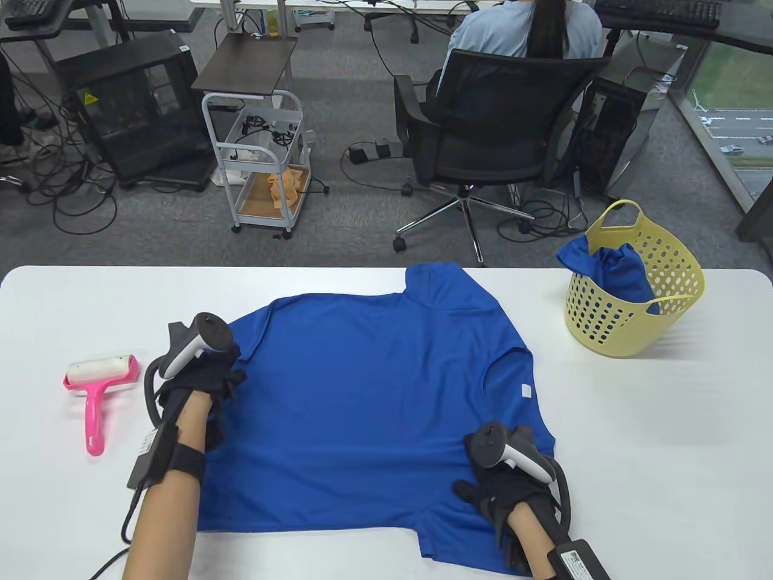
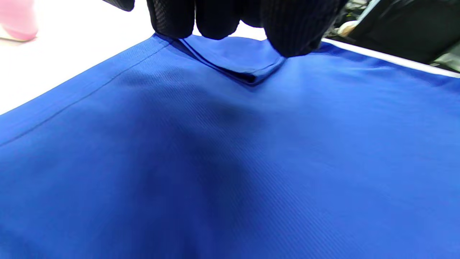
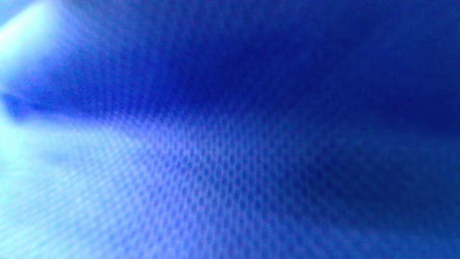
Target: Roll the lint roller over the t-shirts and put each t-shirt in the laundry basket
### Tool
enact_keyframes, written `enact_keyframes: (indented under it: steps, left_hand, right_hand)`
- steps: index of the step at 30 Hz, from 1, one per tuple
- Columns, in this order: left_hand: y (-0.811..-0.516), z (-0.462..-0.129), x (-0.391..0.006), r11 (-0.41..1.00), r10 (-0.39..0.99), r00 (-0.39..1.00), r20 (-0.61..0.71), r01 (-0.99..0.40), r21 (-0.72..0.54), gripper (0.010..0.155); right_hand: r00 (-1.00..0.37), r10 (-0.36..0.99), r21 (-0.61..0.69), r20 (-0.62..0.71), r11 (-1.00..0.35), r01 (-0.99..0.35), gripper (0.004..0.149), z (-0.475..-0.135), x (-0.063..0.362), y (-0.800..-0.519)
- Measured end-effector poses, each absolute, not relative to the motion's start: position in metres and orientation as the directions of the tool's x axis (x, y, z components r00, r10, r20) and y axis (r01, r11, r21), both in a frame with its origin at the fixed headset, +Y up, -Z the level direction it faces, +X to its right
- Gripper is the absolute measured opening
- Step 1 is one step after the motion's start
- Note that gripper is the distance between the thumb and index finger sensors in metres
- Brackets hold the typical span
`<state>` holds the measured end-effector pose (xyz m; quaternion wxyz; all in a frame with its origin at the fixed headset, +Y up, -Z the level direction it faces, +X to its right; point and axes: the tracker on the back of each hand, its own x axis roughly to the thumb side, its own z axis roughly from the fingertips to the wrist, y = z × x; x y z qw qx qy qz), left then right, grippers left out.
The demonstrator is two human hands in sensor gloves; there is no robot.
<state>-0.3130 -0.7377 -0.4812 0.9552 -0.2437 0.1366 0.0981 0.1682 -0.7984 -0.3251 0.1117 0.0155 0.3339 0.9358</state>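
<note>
A blue t-shirt (image 1: 374, 399) lies spread flat on the white table (image 1: 634, 423). My left hand (image 1: 232, 377) is at the shirt's left edge; in the left wrist view its curled fingertips (image 2: 287, 39) pinch a small fold of the shirt's (image 2: 230, 162) hem. My right hand (image 1: 483, 492) rests on the shirt's near right part, by a sleeve. Its fingers are hidden under the tracker, and blurred blue fabric (image 3: 230, 144) fills the right wrist view. The pink lint roller (image 1: 96, 386) lies on the table left of my left hand, untouched.
A yellow laundry basket (image 1: 634, 338) stands at the table's right, with another blue t-shirt (image 1: 610, 266) hanging over its rim. Beyond the far edge are a person on an office chair (image 1: 483, 121), a white cart (image 1: 266, 163) and cables on the floor.
</note>
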Motion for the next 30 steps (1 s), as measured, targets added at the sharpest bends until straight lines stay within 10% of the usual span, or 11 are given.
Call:
enact_keyframes:
  steps: [5, 11, 23, 30]
  left_hand:
    - [-0.770, -0.512, -0.310, 0.858, 0.081, 0.925, -0.372, -0.255, -0.446, 0.079]
    - [-0.764, -0.530, -0.307, 0.942, -0.066, 0.930, -0.362, -0.062, -0.331, 0.047]
    - [-0.700, -0.545, -0.342, 0.979, 0.174, 0.839, -0.516, -0.202, 0.003, 0.042]
    - [-0.699, -0.558, -0.364, 0.811, 0.558, 0.646, -0.521, -0.556, 0.180, 0.045]
  right_hand:
    - [-0.972, 0.230, 0.625, -0.053, -0.752, -0.212, 0.077, -0.325, 0.169, -0.799]
    - [-0.971, 0.233, 0.629, -0.046, -0.749, -0.210, 0.077, -0.325, 0.169, -0.799]
    - [-0.970, 0.240, 0.630, -0.045, -0.746, -0.214, 0.077, -0.324, 0.170, -0.799]
    - [-0.968, 0.248, 0.629, -0.047, -0.745, -0.222, 0.077, -0.324, 0.170, -0.800]
